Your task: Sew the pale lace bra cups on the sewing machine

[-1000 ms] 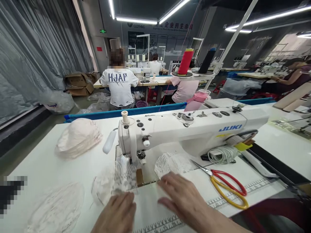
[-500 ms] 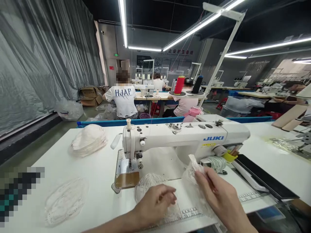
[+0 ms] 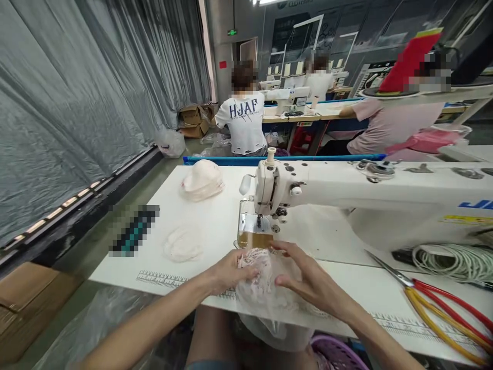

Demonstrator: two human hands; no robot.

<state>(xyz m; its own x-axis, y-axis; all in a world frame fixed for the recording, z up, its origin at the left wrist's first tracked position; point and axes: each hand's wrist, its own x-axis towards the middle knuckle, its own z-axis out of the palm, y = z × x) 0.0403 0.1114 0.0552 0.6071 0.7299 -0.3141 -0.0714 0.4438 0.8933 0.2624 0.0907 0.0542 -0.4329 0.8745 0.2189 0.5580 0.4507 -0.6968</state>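
My left hand [image 3: 233, 271] pinches the edge of a white lace fabric piece [image 3: 265, 288] between thumb and fingers. My right hand [image 3: 308, 280] lies over the right side of the same lace, its thumb and fingers spread apart. Sheer cloth from the piece hangs over the table's front edge. Just beyond the hands are the needle and presser foot [image 3: 259, 222] of a white sewing machine [image 3: 327, 182]; the lace is in front of them. Two more lace pieces lie on the left: a rounded one [image 3: 203, 180] at the back and a flat one [image 3: 184, 242] nearer.
Scissors [image 3: 414, 285] with red and yellow handles lie on the right, near a coil of pale cord [image 3: 442, 262]. A printed ruler [image 3: 162, 279] runs along the table's front edge. Below are a purple basket [image 3: 337, 354] and a cardboard box [image 3: 34, 298]. Other people sit at machines ahead.
My view has turned left and downward. My right hand has brought lace from the right toward the machine's front and opened its fingers; my left hand now grips the lace. The scissors now show.
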